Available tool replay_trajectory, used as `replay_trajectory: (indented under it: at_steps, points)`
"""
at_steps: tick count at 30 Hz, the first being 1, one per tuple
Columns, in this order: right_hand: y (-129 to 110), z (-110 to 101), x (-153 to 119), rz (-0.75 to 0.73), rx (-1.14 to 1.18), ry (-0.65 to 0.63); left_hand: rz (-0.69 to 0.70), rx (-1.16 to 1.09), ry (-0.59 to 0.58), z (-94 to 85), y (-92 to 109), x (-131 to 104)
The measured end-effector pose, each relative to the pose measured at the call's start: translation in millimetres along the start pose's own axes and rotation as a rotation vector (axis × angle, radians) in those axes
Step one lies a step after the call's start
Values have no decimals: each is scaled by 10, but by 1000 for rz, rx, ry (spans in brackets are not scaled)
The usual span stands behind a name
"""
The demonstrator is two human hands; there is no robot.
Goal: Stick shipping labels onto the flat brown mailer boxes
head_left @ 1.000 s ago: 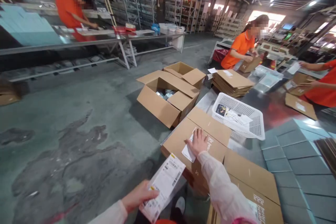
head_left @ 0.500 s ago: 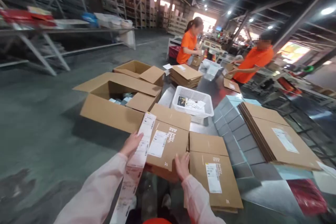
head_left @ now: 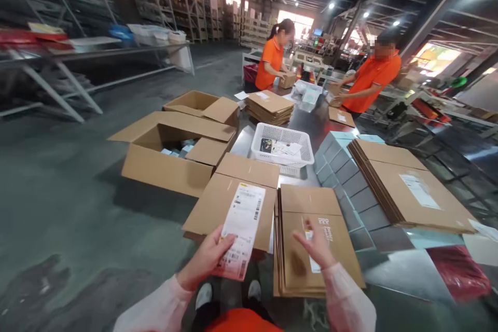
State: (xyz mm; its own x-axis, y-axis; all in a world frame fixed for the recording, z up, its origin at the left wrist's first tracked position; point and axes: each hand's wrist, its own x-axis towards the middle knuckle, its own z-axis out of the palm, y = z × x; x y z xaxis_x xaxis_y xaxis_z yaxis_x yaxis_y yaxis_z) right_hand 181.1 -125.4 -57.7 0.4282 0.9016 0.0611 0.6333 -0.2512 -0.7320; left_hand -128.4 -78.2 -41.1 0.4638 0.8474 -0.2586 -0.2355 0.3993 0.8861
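Left hand point(head_left: 208, 257) pinches label sheet point(head_left: 241, 228) over the table's near edge. Right hand point(head_left: 317, 244) open, fingers spread above flat carton stack point(head_left: 311, 241), contact unclear. Open floor point(head_left: 58, 192) left. Beyond: basket point(head_left: 282, 143) with papers; open box point(head_left: 171, 150), contents indistinct.

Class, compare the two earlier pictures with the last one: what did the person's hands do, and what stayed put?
The right hand left the labelled flat box and now hovers over the stack of flat boxes to its right. The left hand kept its grip on the label sheet, bringing it in front of the flat box. The white basket and open carton stayed.
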Motion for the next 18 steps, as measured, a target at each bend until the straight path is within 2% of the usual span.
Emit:
replay_trajectory:
  at_steps: [2,4,5,8,12,14,16,18]
  points:
    - [-511,571,-254,-71,550,-451,34,84,-87,-34,-2,-39]
    - [-881,1015,-516,11,763,-491,74,113,-98,-76,8,-50]
    - [-993,1154,-611,33,785,-512,100,96,-55,-104,12,-42]
    - [-1123,1286,-631,-11,695,-611,134,19,164,-208,-27,28]
    - [-1177,1238,-269,-77,585,-572,105,77,379,-317,-262,168]
    - [-1189,1267,-119,-112,527,-601,107,87,471,-353,-402,235]
    - [-1169,1367,18,-156,464,-616,101,68,509,-411,-517,293]
    - [-1130,1536,222,-238,362,-497,72,44,465,-509,-612,338]
